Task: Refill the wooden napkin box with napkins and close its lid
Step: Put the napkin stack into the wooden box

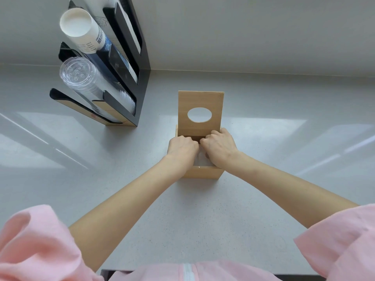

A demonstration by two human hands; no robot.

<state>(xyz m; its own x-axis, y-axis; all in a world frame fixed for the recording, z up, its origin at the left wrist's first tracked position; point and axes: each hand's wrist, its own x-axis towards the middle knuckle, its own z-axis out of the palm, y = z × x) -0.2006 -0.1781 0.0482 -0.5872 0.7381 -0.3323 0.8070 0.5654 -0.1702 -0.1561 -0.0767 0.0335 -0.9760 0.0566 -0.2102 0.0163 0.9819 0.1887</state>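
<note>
Box point(203, 172): mid-counter point(263, 199), lid point(200, 102) upright, open. Left hand point(181, 148), right hand point(220, 148): curled down inside box, on pale napkins point(202, 159); grip unclear. Cup rack point(129, 82): far left.

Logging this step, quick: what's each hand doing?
Left hand: curled inside the box; grip hidden.
Right hand: same, over the napkins.

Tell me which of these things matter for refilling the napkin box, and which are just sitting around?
In use:
box
lid, standing open
napkins, barely visible inside
left hand and right hand, both in the box

Just there:
cup rack
paper cups
clear cups
counter
</note>
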